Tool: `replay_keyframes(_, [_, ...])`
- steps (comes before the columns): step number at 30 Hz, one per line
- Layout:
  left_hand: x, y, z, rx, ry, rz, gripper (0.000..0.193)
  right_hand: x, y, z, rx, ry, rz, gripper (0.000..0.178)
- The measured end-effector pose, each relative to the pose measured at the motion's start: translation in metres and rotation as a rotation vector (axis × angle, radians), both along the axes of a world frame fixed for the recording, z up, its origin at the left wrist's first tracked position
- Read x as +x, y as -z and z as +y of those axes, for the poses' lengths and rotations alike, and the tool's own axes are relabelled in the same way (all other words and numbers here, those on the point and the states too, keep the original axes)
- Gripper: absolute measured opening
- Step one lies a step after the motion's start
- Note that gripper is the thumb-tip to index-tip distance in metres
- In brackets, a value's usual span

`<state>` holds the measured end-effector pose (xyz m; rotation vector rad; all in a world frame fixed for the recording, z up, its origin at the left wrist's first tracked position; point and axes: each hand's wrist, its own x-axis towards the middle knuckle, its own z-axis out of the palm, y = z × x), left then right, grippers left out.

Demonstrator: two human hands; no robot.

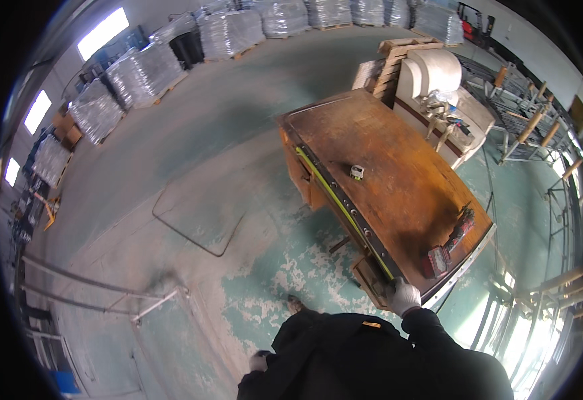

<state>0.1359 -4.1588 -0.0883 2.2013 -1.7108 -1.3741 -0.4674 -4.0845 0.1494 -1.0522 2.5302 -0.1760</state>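
My right hand (406,296), in a whitish glove, is closed at the near end of a yellow-green measuring tape (337,201). The tape lies stretched along a dark metal bar with holes (353,213), on the left edge of a worn brown wooden table (371,133). What the fingers wrap round at that end is partly hidden. My left hand (259,361), also gloved, hangs low beside my body, away from the table; its fingers cannot be made out. On the tabletop rest a small white-and-green box-like thing (357,173) and a red-and-black cordless power tool (449,245).
Beyond the table stand a cream armchair (431,73) with tools on it and stacked wooden pallets (391,63). A bent metal rod (195,245) lies on the floor, left. Metal frames (528,127) line the right side. Wrapped pallet loads (231,33) stand along the far wall.
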Motion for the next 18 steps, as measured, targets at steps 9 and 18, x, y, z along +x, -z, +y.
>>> replay_keyframes(9, [-0.040,-0.088,-0.290,-0.082,-0.193,0.305,0.031,0.021,-0.185,-0.226,-0.843,-0.303,0.415,0.013])
replay_keyframes(18, [-0.083,-0.115,-0.258,-0.110,-0.487,0.334,0.028,0.053,-0.166,-0.486,-0.981,-0.721,0.099,0.032])
